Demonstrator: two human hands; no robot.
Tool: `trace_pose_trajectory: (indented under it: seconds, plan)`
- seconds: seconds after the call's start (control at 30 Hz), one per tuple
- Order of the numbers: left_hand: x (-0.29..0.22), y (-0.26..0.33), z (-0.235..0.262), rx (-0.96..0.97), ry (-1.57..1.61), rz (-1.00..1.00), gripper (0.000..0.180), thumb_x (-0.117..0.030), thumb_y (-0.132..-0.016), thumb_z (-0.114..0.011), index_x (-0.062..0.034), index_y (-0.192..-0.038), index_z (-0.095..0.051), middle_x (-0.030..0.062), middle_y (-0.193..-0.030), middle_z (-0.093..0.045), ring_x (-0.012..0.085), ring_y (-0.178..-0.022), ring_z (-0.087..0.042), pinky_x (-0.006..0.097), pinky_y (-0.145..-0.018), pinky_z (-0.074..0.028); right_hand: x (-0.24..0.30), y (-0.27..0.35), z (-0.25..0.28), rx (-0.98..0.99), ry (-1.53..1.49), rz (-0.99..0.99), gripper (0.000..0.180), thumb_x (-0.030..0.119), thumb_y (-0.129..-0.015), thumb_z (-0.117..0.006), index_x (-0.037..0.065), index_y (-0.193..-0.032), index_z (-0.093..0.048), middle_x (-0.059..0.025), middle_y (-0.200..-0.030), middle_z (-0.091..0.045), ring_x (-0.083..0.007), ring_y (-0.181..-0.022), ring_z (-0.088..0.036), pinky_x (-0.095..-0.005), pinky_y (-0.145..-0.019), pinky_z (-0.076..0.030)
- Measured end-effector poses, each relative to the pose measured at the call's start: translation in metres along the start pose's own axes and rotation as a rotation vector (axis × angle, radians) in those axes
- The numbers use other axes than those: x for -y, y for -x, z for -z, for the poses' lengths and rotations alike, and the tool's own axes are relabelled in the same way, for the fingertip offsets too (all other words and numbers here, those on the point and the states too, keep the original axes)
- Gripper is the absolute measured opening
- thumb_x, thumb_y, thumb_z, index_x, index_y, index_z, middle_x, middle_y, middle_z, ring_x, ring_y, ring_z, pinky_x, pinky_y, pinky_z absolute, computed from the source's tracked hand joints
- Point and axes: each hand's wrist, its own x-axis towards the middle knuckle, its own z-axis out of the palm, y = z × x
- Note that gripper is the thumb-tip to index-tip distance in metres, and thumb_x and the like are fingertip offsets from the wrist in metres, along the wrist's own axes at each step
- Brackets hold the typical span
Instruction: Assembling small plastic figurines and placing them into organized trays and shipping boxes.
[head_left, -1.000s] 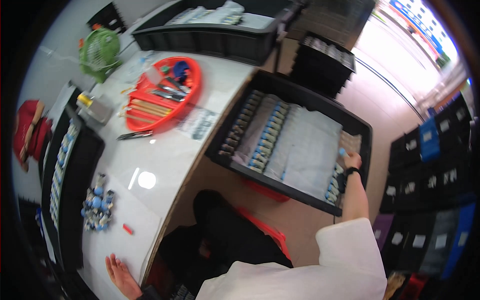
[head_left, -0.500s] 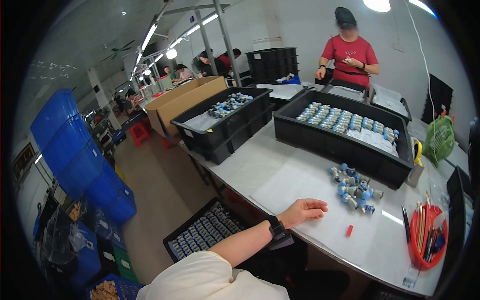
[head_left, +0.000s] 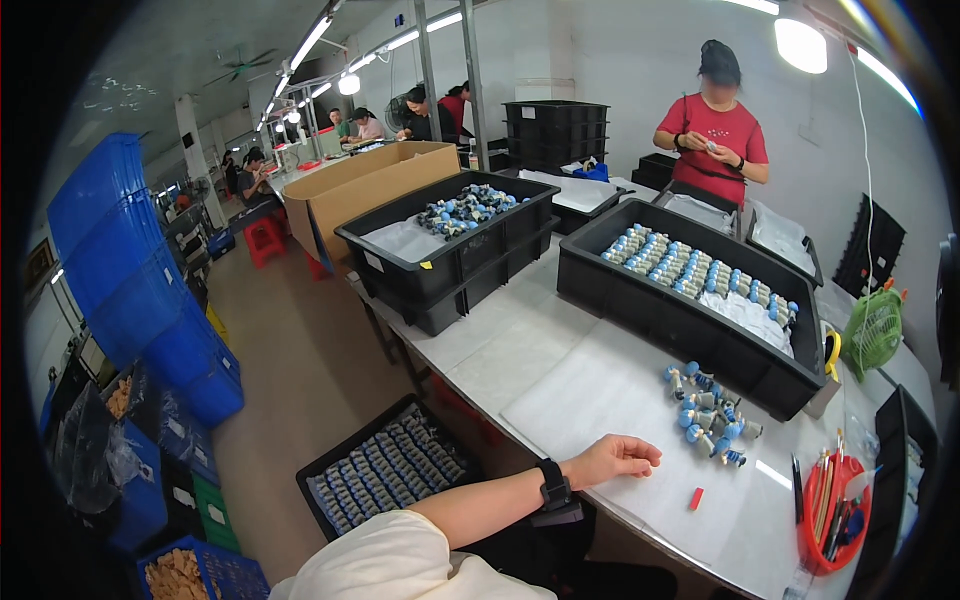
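In the head view the picture has swung from the floor tray up across the room since a second ago, and the hand [head_left: 612, 459], which half a second ago lay on the white surface [head_left: 560, 390], rests in the same place, fingers loosely curled and holding nothing; which hand it is I cannot tell. Work seems paused. Just to its right, apart from it, lies a heap of small figures [head_left: 706, 414], grey-bodied with blue caps, tumbled loosely. A small red piece [head_left: 696, 498] lies nearby.

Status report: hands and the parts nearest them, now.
One hand rests empty on the white table. Other hand out of view. Blue-capped figurines lie apart, nearby. Nothing between.
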Motion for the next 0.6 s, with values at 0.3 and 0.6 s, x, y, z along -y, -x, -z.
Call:
trace_pose_trajectory:
  seconds: [0.3,0.6]
  plan:
    - [-0.063,0.011,-0.001,0.201,-0.600,-0.009,0.027,-0.007,-0.080,-0.057,-0.0012,-0.107,-0.055,0.0070,-0.101,-0.059,0.0114,-0.089,-0.055,0.025,-0.076,-0.047,-0.007,0.091,-0.278,0.948,-0.190,-0.238,0.019,0.000,-0.077,-0.055,-0.001,-0.096,-0.053,-0.0047,-0.076,-0.055,-0.0105,-0.063,-0.051,-0.0218,-0.054,-0.041]
    - [-0.109,-0.103,0.067,0.006,-0.978,-0.148,0.036,-0.020,-0.078,-0.061,0.0024,-0.105,-0.055,0.0128,-0.093,-0.061,0.0154,-0.085,-0.058,0.027,-0.074,-0.046,-0.046,0.112,-0.331,1.000,0.044,0.035,0.015,0.002,-0.079,-0.058,-0.002,-0.093,-0.056,-0.0042,-0.078,-0.059,-0.0083,-0.069,-0.055,-0.0206,-0.062,-0.045]
